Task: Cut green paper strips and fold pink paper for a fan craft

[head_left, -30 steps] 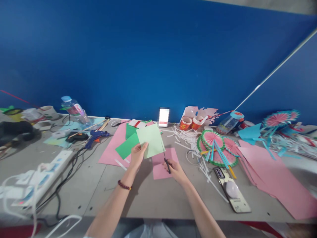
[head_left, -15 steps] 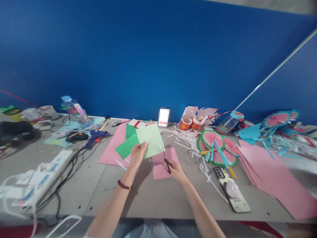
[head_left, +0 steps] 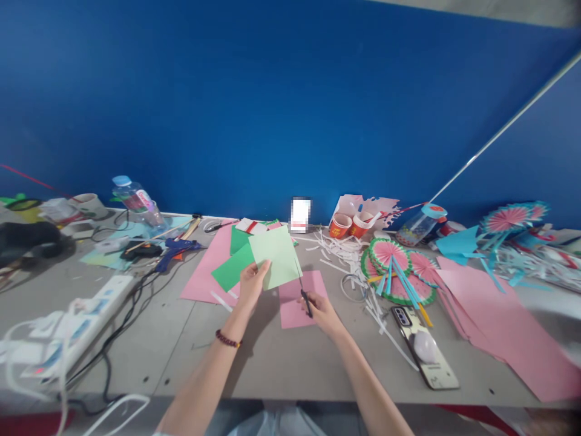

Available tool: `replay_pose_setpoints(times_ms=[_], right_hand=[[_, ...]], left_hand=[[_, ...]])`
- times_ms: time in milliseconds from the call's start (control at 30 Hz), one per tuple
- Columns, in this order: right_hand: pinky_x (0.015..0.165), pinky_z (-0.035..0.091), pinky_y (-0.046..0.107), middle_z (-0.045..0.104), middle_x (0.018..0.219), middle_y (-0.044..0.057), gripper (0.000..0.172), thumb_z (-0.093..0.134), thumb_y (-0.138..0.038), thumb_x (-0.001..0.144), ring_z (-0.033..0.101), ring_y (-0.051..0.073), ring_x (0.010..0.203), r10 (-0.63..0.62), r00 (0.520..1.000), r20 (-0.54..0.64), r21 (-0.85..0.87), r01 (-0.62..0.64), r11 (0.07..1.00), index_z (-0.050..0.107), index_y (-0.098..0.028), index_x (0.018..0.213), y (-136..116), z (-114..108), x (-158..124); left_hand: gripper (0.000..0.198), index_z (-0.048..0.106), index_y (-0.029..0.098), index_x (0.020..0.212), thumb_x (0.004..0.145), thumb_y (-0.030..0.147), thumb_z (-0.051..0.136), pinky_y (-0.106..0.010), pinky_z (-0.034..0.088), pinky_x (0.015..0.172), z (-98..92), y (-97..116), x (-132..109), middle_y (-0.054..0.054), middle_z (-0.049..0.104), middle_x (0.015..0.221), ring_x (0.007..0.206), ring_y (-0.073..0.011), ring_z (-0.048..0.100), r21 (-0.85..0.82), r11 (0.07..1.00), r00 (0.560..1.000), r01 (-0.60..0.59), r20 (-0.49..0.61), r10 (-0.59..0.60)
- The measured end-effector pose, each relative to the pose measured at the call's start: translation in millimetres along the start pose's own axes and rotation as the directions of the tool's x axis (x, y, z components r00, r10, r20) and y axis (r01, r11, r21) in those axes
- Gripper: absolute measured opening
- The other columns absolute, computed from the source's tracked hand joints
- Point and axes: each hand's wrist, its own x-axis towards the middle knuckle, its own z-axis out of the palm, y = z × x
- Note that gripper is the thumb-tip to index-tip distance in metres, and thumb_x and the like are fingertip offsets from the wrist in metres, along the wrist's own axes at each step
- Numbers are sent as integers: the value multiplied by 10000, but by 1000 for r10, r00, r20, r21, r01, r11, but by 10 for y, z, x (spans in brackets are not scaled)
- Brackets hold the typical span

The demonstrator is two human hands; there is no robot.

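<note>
You face a plain blue wall (head_left: 272,109), brighter around its middle and darker toward the upper corners. A pale grey surface (head_left: 508,11) shows above it at your upper right. Before you, a grey tabletop (head_left: 290,369) spans the view, crossed left of centre by a thin seam (head_left: 179,339).

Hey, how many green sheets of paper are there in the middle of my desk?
3: a pale green sheet in your left hand, a bright green sheet beside it, and a darker green sheet just behind that. More could be hidden underneath.
</note>
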Motion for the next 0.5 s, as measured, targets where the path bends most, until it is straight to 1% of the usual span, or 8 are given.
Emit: replay_pose_setpoints(times_ms=[133,267,400,500], right_hand=[[529,318,230,472,620,-21,496,566,-641,725,386,89,543,12,1000,12,-6,-12,1000,604,-149,770,1,-4,5],[528,326,234,481,618,-14,495,575,-641,714,391,94,545,28,1000,-4,-19,-28,999,608,-150,767,9,-4,10],[532,332,234,484,617,-12,501,569,-644,718,400,97,551,15,1000,-3,-21,-15,1000,609,-147,768,30,-3,15],[532,332,229,480,610,-16,499,570,-643,717,399,94,549,12,1000,-7,-15,-12,1000,607,-147,758,36,2,16]], left_hand=[[383,728,139,816,604,453,782,-248,485,567,-3,-19,12,-73,730,777,617,-164,640,-9,1000,1000,-1,10,1],[394,729,135,823,600,456,782,-244,473,546,-7,-14,7,-68,725,738,595,-164,635,-17,1000,1000,-1,18,1],[387,729,138,805,600,462,780,-236,454,521,-11,-8,4,-57,720,714,570,-156,627,8,1000,1000,0,8,0],[384,728,143,803,605,468,774,-240,462,538,-6,-9,4,-52,721,720,583,-158,633,2,1000,1000,2,8,-2]])
